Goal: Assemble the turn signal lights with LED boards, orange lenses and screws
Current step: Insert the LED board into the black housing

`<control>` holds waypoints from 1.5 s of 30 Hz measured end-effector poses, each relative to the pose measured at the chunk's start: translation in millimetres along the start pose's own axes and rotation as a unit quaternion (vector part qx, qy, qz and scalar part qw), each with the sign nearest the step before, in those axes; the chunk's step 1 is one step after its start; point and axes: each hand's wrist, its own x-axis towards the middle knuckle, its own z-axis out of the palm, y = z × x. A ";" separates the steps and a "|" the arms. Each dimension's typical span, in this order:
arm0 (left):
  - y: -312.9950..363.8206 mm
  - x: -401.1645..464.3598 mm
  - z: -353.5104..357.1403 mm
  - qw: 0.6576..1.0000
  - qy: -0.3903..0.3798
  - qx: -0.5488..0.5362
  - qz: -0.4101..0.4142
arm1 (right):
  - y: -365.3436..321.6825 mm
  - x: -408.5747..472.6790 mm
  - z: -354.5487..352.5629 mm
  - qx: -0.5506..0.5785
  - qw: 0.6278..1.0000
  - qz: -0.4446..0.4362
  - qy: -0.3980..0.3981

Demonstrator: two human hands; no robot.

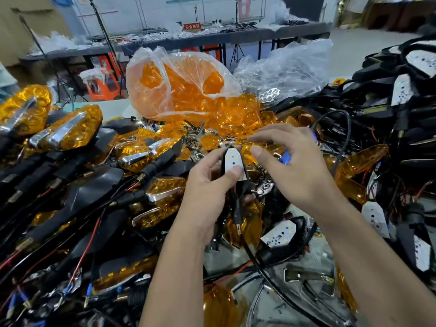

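My left hand grips a black turn signal housing with a white LED board seated in its face, thumb pressed on the board's lower end. Its black cable and plug hang down below the palm. My right hand hovers just right of the housing, fingers curled, and pinches an orange lens at the board's upper right edge. A blue object shows behind the right fingers; what it is I cannot tell.
Finished orange-lens signals are heaped on the left. A clear bag of orange lenses stands behind, loose lenses spilling out. Black housings with LED boards pile up at right. Loose screws and wires cover the table.
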 end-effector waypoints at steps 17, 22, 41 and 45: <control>3.2 -5.7 9.1 0.990 -0.059 0.125 -0.040 | 0.5 1.6 -3.5 0.245 0.967 0.049 -0.059; 2.7 -6.2 9.0 0.989 -0.042 0.140 -0.033 | 1.3 0.5 -0.3 0.235 0.969 0.052 -0.054; 14.0 -15.2 14.4 0.994 -0.041 0.099 0.015 | -11.0 0.1 8.7 0.279 0.959 0.051 -0.021; 15.0 -16.0 14.6 0.994 -0.028 0.099 0.020 | -12.4 -1.0 7.9 0.253 0.967 0.030 -0.025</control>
